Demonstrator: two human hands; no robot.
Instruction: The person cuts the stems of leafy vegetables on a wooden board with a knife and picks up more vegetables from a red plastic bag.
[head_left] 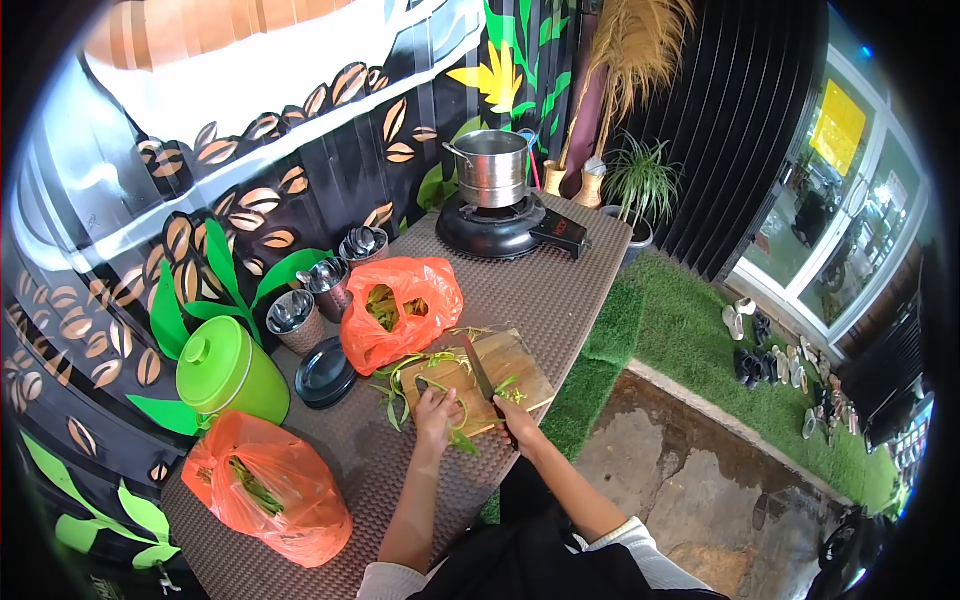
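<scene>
My right hand (520,424) is wrapped round the handle of a knife (478,367), its blade pointing away over the wooden cutting board (515,360). At the board's near left side, my left hand (436,418) is closed on green leafy stems (457,405). Small cut green pieces (508,388) lie on the board by the blade, and more stems trail over its far left edge. Just beyond the board stands an open orange plastic bag (425,285) with greens inside. A second orange bag (290,515), also holding greens, sits at the near left.
A steel pot (490,165) stands on a black portable stove (478,232) at the table's far end. Along the wall are a green lidded container (235,375), dark stacked plates (325,373) and several cutlery cups (297,322). The woven-surface table (575,270) ends beside artificial grass.
</scene>
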